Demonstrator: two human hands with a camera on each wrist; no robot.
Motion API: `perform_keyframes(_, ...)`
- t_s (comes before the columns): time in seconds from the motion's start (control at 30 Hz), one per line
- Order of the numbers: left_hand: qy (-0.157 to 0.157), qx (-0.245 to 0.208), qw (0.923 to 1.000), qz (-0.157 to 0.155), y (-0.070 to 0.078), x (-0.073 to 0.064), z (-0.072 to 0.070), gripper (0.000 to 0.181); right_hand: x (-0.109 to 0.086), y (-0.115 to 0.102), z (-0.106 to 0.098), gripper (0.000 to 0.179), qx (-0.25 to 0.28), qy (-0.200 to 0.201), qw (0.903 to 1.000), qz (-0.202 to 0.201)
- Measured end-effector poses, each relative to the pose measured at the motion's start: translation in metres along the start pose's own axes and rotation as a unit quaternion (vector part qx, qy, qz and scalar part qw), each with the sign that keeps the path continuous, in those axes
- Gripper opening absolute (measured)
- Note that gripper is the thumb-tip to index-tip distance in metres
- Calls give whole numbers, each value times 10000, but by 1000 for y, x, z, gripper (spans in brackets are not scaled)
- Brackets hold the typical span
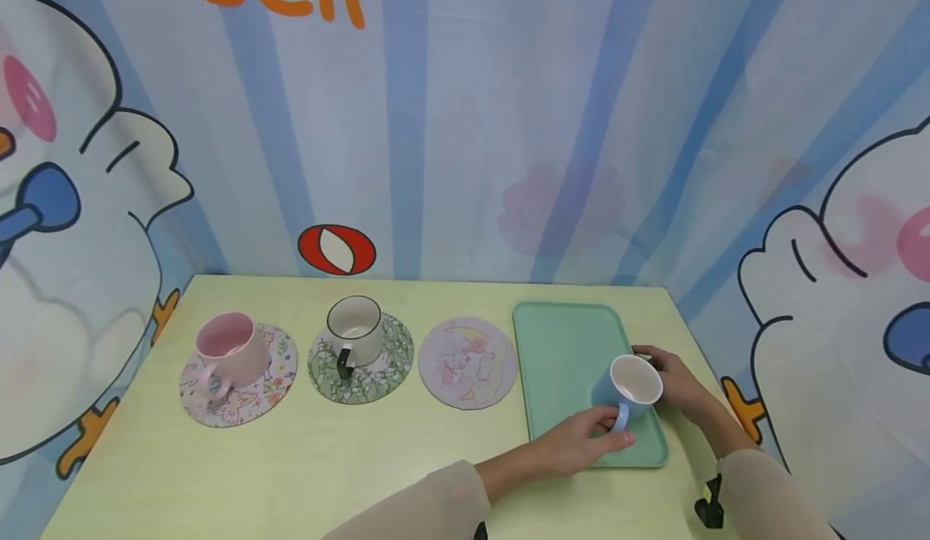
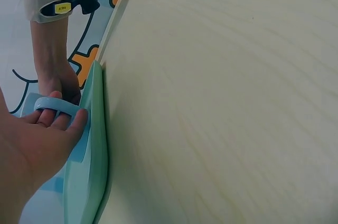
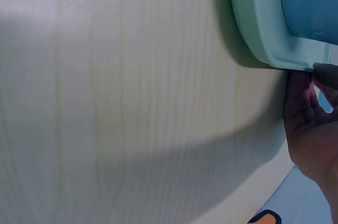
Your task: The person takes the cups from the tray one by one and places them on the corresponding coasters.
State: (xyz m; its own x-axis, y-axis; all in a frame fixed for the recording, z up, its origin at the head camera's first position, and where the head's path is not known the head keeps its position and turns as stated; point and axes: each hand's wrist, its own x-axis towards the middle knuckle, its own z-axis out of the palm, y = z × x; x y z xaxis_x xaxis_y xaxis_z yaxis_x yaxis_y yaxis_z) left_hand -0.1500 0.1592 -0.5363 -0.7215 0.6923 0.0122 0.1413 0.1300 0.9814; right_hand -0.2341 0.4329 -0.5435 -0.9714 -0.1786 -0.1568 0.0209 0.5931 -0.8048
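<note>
A light blue mug (image 1: 609, 392) with a white inside stands on the right part of a mint green tray (image 1: 563, 350). My left hand (image 1: 570, 445) holds the mug's handle (image 2: 55, 104), with fingers hooked through it and the thumb alongside. At the tray's right edge, my right hand (image 1: 676, 380) grips the rim, thumb on top and fingers against the outer side, as the right wrist view shows (image 3: 317, 123). The mug's far side is hidden in the head view.
Left of the tray lies a round lilac coaster (image 1: 467, 364). Further left, a white mug (image 1: 359, 334) with a black handle stands on a green patterned coaster (image 1: 392, 370), and a pink mug (image 1: 243, 358) on a floral coaster (image 1: 279, 374). A printed curtain (image 1: 465, 120) hangs behind the table.
</note>
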Motion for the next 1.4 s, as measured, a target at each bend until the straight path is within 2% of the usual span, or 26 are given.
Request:
perform_keyframes(0.2, 138, 79, 9997, -176, -2, -3, -6, 51, 1, 2, 1, 60, -18, -36, 10000, 51)
perform_keyframes(0.43, 43, -125, 9998, -136, -5, -4, -12, 38, 4, -1, 1, 56, -7, 27, 9996, 274)
perform_keyframes(0.6, 89, -122, 9998, -108, -6, -5, -12, 30, 4, 0, 2, 51, -114, 56, 9996, 271)
perform_keyframes(0.83, 218, 624, 9974, -294, -5, -4, -12, 27, 1, -2, 2, 51, 5, 25, 9996, 293)
perform_keyframes(0.93, 259, 793, 9960, -316, -4, -3, -12, 31, 1, -2, 2, 51, 44, 26, 9994, 344)
perform_keyframes(1.0, 304, 723, 9965, -296, -4, -3, -12, 33, 2, -2, 2, 51, 51, 25, 9993, 357)
perform_keyframes(1.1, 225, 209, 9992, -270, -6, -1, -12, 37, 1, -3, 1, 50, 55, 37, 9994, 348)
perform_keyframes(1.23, 79, -373, 9989, -255, -9, 2, -12, 38, 1, -2, 0, 50, 50, 24, 9994, 336)
perform_keyframes(1.4, 167, -190, 9993, -275, -11, 2, -11, 37, 3, 0, 2, 50, 74, 5, 9994, 341)
